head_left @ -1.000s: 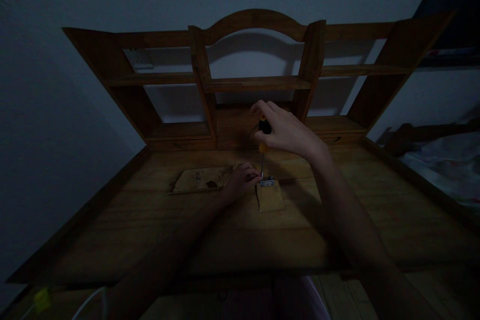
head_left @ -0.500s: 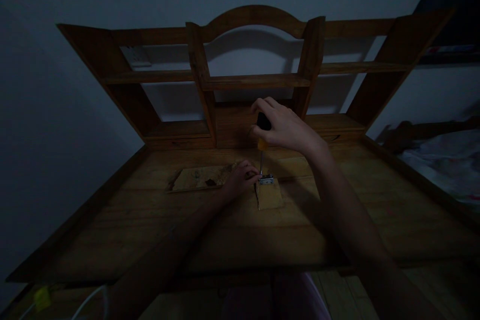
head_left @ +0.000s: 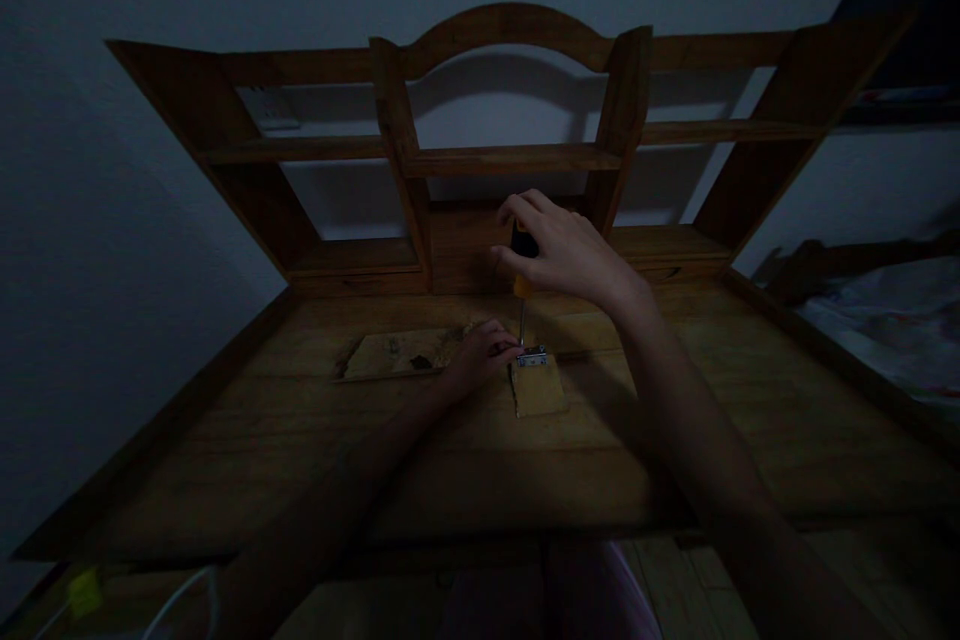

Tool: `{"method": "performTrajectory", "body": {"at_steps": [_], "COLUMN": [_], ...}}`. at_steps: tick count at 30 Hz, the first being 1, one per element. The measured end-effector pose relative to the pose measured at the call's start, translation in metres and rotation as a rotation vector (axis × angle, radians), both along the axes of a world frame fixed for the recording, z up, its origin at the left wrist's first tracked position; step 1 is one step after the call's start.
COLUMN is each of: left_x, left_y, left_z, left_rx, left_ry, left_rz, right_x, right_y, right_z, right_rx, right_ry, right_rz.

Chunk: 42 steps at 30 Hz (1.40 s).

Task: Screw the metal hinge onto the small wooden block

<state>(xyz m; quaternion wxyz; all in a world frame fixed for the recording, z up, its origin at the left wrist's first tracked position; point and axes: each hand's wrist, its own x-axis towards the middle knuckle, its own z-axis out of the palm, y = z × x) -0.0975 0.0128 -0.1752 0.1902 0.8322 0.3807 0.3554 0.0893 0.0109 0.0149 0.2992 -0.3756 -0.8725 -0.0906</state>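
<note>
My right hand [head_left: 566, 250] is curled around the black and yellow handle of a screwdriver [head_left: 523, 287], its thumb slightly away from the handle. The screwdriver stands nearly upright, its shaft pointing down at a small metal hinge [head_left: 532, 355]. That hinge lies along the far edge of a small square piece of wood [head_left: 538, 392]. My left hand [head_left: 480, 357] rests beside the hinge, thumb and fingers pinched together close to the screwdriver's tip. Whatever is between those fingertips is too small and dark to make out.
Left of the hinge lies a longer broken strip of wood [head_left: 397, 354] with a dark hole. Everything rests on a wooden desk [head_left: 262, 450]. A wooden shelf unit [head_left: 510, 162] rises at the back against the wall. A yellow object [head_left: 85, 593] and a white cable [head_left: 180, 600] are low at left.
My right thumb and fingers have shifted a little around the screwdriver handle, opening slightly. The left hand, hinge and wood piece stay almost where they were.
</note>
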Motion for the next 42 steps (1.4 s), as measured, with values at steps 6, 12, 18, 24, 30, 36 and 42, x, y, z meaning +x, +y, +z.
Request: {"method": "performTrajectory", "body": {"at_steps": [6,12,18,24,30,36,42], "left_x": [-0.0007,-0.0011,-0.0009,-0.0005,-0.0007,-0.0004,0.0], "left_y": [0.0013,0.0016,0.0019,0.0009,0.0006,0.0048,0.0034], "left_z": [-0.0025,-0.0029,-0.0024,0.0,-0.0001,-0.0042,-0.0028], "left_rx": [0.005,0.006,0.007,0.01,0.01,0.025,0.035], "left_ry": [-0.019,-0.015,0.002,0.013,0.006,-0.021,-0.04], "left_rz": [-0.005,-0.005,0.005,0.019,0.018,-0.003,-0.018], "right_x": [0.0023,0.0011,0.0022,0.0024,0.001,0.0043,0.0031], "right_y": [0.0015,-0.002,0.0032,-0.0023,0.0004,0.0041,-0.0018], "right_z": [0.0011,0.0028,-0.0003,0.0056,0.0025,0.0025,0.0054], "right_rx": [0.02,-0.011,0.016,-0.054,-0.039,-0.006,-0.042], "right_ry": [-0.004,0.027,0.015,0.067,0.029,0.001,0.021], "right_rz": [-0.002,0.036,-0.057,0.103,0.035,0.023,0.092]}}
